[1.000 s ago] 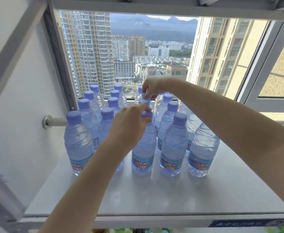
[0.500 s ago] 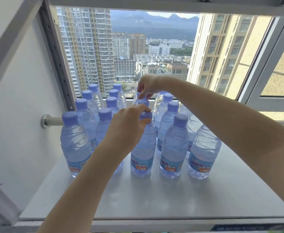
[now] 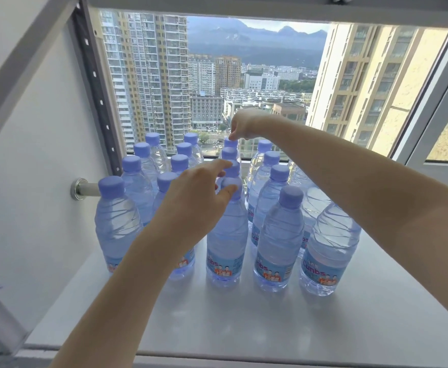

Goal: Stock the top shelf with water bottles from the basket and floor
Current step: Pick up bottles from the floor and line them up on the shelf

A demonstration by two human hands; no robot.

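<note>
Several clear water bottles with lilac caps stand in rows on the grey top shelf (image 3: 270, 322). My left hand (image 3: 199, 197) hovers at the front middle bottle (image 3: 226, 240). Its fingers are spread, and only the thumb touches that bottle's cap. My right hand (image 3: 240, 124) reaches across to the back of the same column. Its fingertips point down and just meet the top of the rear bottle's cap (image 3: 230, 143), whose sides show uncovered. Neither the basket nor the floor is in view.
A window (image 3: 244, 75) with city towers lies straight behind the bottles. A perforated shelf upright (image 3: 98, 102) and a white wall with a pipe stub (image 3: 84, 187) close off the left side. Bare shelf surface lies in front of and to the right of the bottles.
My left hand has loosened from pinching the front bottle's cap to spread fingers. My right hand has risen, uncovering the rear cap it held.
</note>
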